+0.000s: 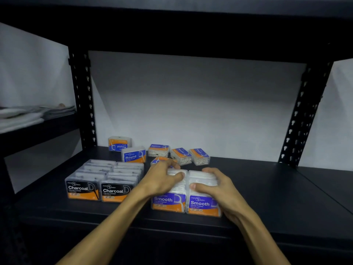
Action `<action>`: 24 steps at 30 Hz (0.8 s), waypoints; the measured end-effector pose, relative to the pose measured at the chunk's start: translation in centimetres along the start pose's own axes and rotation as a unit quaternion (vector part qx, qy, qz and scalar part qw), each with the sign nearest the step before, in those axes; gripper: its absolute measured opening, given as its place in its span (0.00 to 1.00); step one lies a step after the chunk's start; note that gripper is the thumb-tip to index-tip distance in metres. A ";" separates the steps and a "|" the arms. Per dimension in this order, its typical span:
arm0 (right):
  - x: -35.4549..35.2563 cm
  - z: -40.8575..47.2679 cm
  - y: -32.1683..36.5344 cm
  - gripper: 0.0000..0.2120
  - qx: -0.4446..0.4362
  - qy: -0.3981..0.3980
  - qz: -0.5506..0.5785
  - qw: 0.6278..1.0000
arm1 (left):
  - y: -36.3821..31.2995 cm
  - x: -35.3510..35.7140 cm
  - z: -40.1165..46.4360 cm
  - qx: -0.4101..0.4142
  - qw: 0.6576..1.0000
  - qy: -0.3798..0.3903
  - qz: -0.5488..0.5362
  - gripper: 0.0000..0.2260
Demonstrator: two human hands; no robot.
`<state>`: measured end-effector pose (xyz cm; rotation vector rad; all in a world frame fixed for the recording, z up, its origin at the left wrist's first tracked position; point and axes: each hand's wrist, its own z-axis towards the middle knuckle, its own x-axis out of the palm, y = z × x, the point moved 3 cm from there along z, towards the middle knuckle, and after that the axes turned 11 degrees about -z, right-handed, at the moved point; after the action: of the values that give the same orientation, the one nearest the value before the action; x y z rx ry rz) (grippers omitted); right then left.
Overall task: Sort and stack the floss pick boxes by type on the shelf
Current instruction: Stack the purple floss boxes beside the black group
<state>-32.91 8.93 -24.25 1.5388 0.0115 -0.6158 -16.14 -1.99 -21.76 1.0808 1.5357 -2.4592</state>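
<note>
Hands met over the Smooth boxes (186, 199) at lower centre of the head view: left hand (164, 178) curled on the left row's top, right hand (214, 185) clasping the right row. Both rows ran lengthwise from the shelf (277, 197) front edge toward the wall. Loose Round boxes (158, 150) lay scattered just beyond the left hand, the nearer one. Charcoal boxes (101, 180) sat grouped at left; open shelf stretched right.

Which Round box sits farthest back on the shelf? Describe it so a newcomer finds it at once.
Start at the rear left upright post of the black shelf. Just right of its foot stands the Round box, behind the Charcoal boxes. Unlike the other Round boxes, its label reads upside down.
</note>
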 end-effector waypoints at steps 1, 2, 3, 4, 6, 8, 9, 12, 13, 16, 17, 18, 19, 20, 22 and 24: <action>-0.1 0.0 0.0 0.34 -0.001 0.002 -0.003 1.000 | 0.0 0.0 0.0 -0.002 1.000 0.001 0.000 0.16; -0.1 0.0 0.1 0.34 -0.002 0.003 -0.006 1.000 | 0.0 0.1 0.0 -0.004 1.000 0.001 0.000 0.16; -0.1 -0.1 0.2 0.34 -0.005 0.003 -0.010 1.000 | 0.0 0.1 0.0 -0.006 1.000 0.001 0.001 0.16; -0.1 -0.2 0.3 0.35 -0.008 0.001 -0.015 1.000 | 0.0 0.1 0.0 -0.006 1.000 -0.001 0.004 0.16; -0.1 -0.2 0.2 0.38 -0.013 0.000 -0.034 0.999 | 0.1 0.3 0.0 -0.007 1.000 -0.008 0.008 0.15; -0.2 -0.3 0.4 0.43 -0.020 -0.003 -0.054 0.998 | 0.1 0.4 -0.1 -0.005 1.000 -0.013 0.014 0.15; -0.3 -0.3 0.4 0.45 -0.028 -0.007 -0.066 0.997 | 0.0 0.4 -0.1 -0.006 1.000 -0.013 0.018 0.15; -0.6 -0.4 0.8 0.49 -0.043 -0.014 -0.113 0.993 | -0.2 0.3 -0.4 0.008 0.999 -0.022 0.043 0.18; -0.7 -0.5 1.0 0.48 -0.046 -0.014 -0.130 0.990 | -0.4 0.3 -0.5 0.015 0.998 -0.027 0.056 0.19; -1.1 -0.5 1.3 0.53 -0.039 -0.006 -0.171 0.985 | -0.8 0.1 -0.7 0.036 0.994 -0.038 0.096 0.19; -1.2 -0.5 1.5 0.54 -0.034 0.004 -0.178 0.983 | -0.9 0.1 -0.7 0.039 0.993 -0.037 0.101 0.19; -1.2 -0.6 1.6 0.53 -0.028 0.012 -0.183 0.983 | -0.9 0.1 -0.6 0.041 0.994 -0.034 0.099 0.19; -1.2 -0.6 1.7 0.51 -0.023 0.018 -0.181 0.983 | -0.8 0.2 -0.6 0.041 0.994 -0.030 0.093 0.20; -1.2 -0.6 1.8 0.48 -0.020 0.022 -0.174 0.984 | -0.7 0.3 -0.5 0.043 0.995 -0.027 0.087 0.20; -1.1 -0.6 1.8 0.43 -0.017 0.022 -0.158 0.987 | -0.5 0.4 -0.4 0.045 0.995 -0.024 0.080 0.19; -0.9 -0.7 1.8 0.41 -0.019 0.020 -0.155 0.988 | -0.4 0.4 -0.3 0.049 0.995 -0.026 0.077 0.19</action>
<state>-32.76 9.81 -22.27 1.5242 0.2960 -0.8261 -16.46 -1.39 -21.74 1.0961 1.2776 -2.4586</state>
